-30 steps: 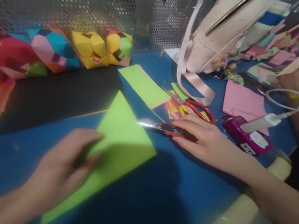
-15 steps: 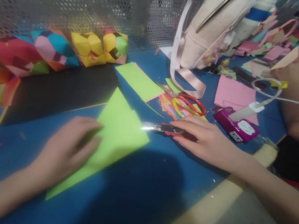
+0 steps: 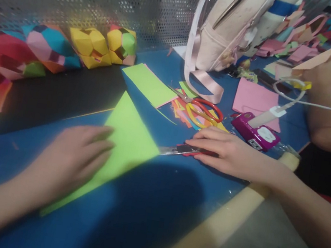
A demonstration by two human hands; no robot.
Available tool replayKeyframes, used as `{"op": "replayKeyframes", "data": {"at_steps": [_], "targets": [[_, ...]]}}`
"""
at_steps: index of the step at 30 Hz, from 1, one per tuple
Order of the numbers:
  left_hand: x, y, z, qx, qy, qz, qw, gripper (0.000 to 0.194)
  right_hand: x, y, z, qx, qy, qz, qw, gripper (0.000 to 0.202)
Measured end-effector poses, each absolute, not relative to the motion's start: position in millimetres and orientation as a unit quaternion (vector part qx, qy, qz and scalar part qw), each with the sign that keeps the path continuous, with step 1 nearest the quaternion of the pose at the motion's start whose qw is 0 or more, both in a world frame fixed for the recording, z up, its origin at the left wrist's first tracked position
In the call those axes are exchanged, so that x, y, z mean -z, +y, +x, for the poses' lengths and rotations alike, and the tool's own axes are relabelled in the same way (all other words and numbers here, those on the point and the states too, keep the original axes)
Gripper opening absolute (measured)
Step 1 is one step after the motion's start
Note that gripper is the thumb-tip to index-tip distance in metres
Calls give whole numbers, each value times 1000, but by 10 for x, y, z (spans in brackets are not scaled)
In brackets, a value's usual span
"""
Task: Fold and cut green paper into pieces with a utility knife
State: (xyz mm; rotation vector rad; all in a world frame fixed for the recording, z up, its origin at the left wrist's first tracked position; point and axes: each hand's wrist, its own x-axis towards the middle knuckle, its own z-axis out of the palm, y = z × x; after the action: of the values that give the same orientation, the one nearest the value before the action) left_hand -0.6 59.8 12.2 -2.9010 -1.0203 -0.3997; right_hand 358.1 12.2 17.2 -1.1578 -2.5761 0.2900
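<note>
A bright green sheet of paper, which looks folded into a triangle, lies on the blue tabletop in front of me. Flat across its left part rests my left hand, somewhat blurred, fingers stretched out and holding nothing. My right hand is closed around a red and black utility knife lying low over the table. Its silver blade points left and meets the paper's right corner; whether the tip is inside the fold I cannot tell. Just beyond that hand, scissors with red and yellow handles lie on paper scraps.
Green strips lie behind the sheet. Folded paper balls line the back left beside a black board. At the right are a purple charger with a cable, pink paper, a backpack and another person's arm.
The knife tip has shifted from the sheet's upper right edge to its right corner. My left hand's fingers have straightened on the paper. The whole view has drifted slightly.
</note>
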Motion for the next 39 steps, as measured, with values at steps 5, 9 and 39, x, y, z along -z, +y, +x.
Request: {"op": "replayKeyframes", "data": {"at_steps": [5,9,39], "targets": [[-116,610,-24,87,-254,-963,24,46,-167,104,3576,-138,-889,-402,170,29],[72,613,-66,49,-268,-961,-37,49,-132,58,3554,-122,-888,-399,192,26],[79,567,-39,138,-358,-923,-24,72,-79,519,3268,41,-871,-431,232,23]]}}
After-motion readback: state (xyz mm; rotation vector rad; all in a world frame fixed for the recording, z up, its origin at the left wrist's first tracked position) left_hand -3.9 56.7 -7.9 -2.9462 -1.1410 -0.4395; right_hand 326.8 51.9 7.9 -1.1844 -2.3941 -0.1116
